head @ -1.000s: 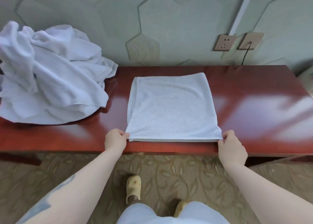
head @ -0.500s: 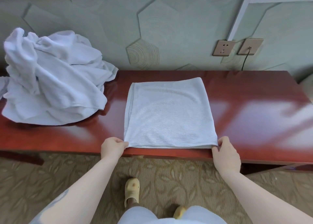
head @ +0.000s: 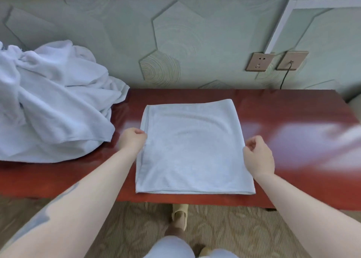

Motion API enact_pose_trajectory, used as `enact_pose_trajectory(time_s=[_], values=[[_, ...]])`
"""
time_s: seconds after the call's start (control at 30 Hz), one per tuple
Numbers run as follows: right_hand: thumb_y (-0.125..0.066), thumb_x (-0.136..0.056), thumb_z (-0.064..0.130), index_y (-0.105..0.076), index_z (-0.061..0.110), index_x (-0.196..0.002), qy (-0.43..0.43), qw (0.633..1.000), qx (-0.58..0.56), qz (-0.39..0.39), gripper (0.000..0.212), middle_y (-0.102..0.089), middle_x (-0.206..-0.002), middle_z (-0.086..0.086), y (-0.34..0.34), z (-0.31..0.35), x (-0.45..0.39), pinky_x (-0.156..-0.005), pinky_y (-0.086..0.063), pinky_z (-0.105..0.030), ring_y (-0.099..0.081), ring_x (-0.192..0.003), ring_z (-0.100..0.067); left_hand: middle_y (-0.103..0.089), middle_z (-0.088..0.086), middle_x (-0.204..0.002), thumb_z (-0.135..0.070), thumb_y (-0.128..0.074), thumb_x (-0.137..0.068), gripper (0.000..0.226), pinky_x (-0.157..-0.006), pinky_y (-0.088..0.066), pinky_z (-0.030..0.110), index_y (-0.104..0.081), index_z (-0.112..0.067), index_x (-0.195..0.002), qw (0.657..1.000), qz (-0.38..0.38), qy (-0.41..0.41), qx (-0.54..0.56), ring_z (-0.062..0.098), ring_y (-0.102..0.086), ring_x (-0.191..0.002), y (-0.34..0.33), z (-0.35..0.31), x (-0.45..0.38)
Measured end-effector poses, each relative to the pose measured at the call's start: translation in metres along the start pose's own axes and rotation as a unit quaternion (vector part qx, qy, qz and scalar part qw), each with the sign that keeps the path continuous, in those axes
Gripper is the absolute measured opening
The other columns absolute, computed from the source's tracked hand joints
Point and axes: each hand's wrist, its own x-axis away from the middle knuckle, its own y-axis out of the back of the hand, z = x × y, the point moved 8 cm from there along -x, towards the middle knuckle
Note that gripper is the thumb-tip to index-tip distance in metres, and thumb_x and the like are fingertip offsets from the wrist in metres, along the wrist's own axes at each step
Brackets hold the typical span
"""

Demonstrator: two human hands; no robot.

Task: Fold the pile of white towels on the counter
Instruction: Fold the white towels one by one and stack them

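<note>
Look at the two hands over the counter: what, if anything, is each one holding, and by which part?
The left hand pinches the folded towel at its left edge. The right hand sits curled at the towel's right edge; a grip there cannot be told.

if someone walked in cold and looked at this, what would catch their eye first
Probably the folded white towel lying flat in the middle of the red-brown counter, with the left hand and right hand at its two side edges. Next, the big rumpled pile of white towels heaped at the counter's left end. Behind, on the green wall, sit two outlets, one with a dark cord plugged in.
</note>
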Motion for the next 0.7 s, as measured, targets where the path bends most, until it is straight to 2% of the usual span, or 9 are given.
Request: enact_pose_trajectory(time_s=[0.13, 0.2, 0.3, 0.37, 0.43, 0.47, 0.53, 0.6, 0.7], values=[[-0.047, -0.089, 0.012, -0.063, 0.025, -0.108, 0.043, 0.998, 0.017, 0.038, 0.028, -0.063, -0.115, 0.004, -0.013, 0.047, -0.07, -0.084, -0.041, -0.033, -0.057, -0.107, -0.021, -0.068, 0.013, -0.101, -0.01, -0.066, -0.086, 0.017, -0.089, -0.053, 0.042, -0.068, -0.008, -0.102, 0.998, 0.034, 0.018, 0.045, 0.031, -0.067, -0.098, -0.023, -0.025, -0.055], [-0.046, -0.092, 0.012, -0.065, 0.025, -0.113, 0.066, 0.994, 0.053, 0.07, 0.031, -0.062, -0.12, 0.001, -0.017, 0.069, -0.103, -0.092, -0.043, -0.036, -0.056, -0.113, -0.023, -0.066, 0.012, -0.095, -0.009, -0.066, -0.085, 0.021, -0.086, -0.053, 0.04, -0.068, -0.003, -0.106, 0.998, 0.042, 0.028, 0.047, 0.03, -0.065, -0.091, -0.03, -0.031, -0.078], [-0.046, -0.094, 0.01, -0.064, 0.019, -0.12, 0.079, 0.989, 0.077, 0.098, 0.033, -0.062, -0.127, -0.003, -0.024, 0.089, -0.142, -0.098, -0.044, -0.033, -0.057, -0.115, -0.025, -0.063, 0.008, -0.082, -0.009, -0.066, -0.086, 0.002, -0.077, -0.05, 0.034, -0.067, -0.008, -0.088, 0.997, 0.069, 0.031, 0.03, 0.025, -0.061, -0.081, -0.048, -0.035, -0.096], [-0.044, -0.095, 0.007, -0.061, 0.016, -0.124, 0.063, 0.989, 0.047, 0.123, 0.035, -0.061, -0.129, -0.003, -0.033, 0.091, -0.157, -0.08, -0.047, -0.018, -0.063, -0.094, -0.024, -0.061, 0.007, -0.076, -0.007, -0.064, -0.086, 0.009, -0.071, -0.043, 0.03, -0.063, -0.011, -0.077, 0.997, 0.076, 0.011, 0.012, 0.023, -0.058, -0.079, -0.06, -0.037, -0.101], [-0.042, -0.097, 0.003, -0.058, 0.012, -0.128, 0.051, 0.986, 0.019, 0.157, 0.036, -0.057, -0.13, -0.004, -0.046, 0.09, -0.165, -0.054, -0.041, -0.006, -0.057, -0.068, -0.017, -0.062, 0.007, -0.091, -0.01, -0.065, -0.086, 0.01, -0.072, -0.042, 0.028, -0.063, -0.01, -0.095, 0.998, 0.063, -0.01, -0.019, 0.025, -0.061, -0.084, -0.065, -0.039, -0.1], [-0.041, -0.097, 0.002, -0.057, 0.012, -0.13, 0.054, 0.984, 0.018, 0.169, 0.037, -0.055, -0.131, -0.004, -0.05, 0.091, -0.167, -0.05, -0.039, -0.005, -0.054, -0.064, -0.015, -0.062, 0.007, -0.101, -0.013, -0.067, -0.086, 0.021, -0.075, -0.044, 0.029, -0.062, -0.008, -0.106, 0.998, 0.056, -0.01, -0.029, 0.027, -0.062, -0.09, -0.067, -0.038, -0.098], [-0.043, -0.096, 0.001, -0.055, 0.013, -0.133, 0.087, 0.98, 0.033, 0.176, 0.041, -0.052, -0.132, -0.004, -0.056, 0.098, -0.174, -0.065, -0.043, -0.008, -0.053, -0.071, -0.018, -0.058, 0.011, -0.118, -0.017, -0.07, -0.086, 0.032, -0.085, -0.045, 0.032, -0.059, -0.006, -0.114, 0.998, 0.027, -0.017, -0.056, 0.03, -0.06, -0.102, -0.066, -0.037, -0.095], [-0.045, -0.096, 0.003, -0.055, 0.014, -0.133, 0.122, 0.975, 0.054, 0.179, 0.04, -0.055, -0.128, -0.004, -0.058, 0.106, -0.183, -0.085, -0.041, -0.023, -0.049, -0.089, -0.016, -0.053, 0.016, -0.125, -0.016, -0.07, -0.085, 0.037, -0.092, -0.044, 0.036, -0.055, -0.004, -0.116, 0.996, 0.001, -0.03, -0.081, 0.032, -0.056, -0.109, -0.065, -0.038, -0.092], [-0.055, -0.095, 0.014, -0.063, 0.016, -0.12, 0.14, 0.959, 0.092, 0.228, 0.027, -0.063, -0.11, -0.003, -0.065, 0.108, -0.196, -0.08, -0.037, -0.026, -0.052, -0.091, -0.016, -0.057, 0.01, -0.119, -0.02, -0.071, -0.085, 0.039, -0.087, -0.042, 0.033, -0.054, -0.005, -0.117, 0.996, -0.001, 0.008, -0.085, 0.029, -0.057, -0.107, -0.062, -0.034, -0.091]])
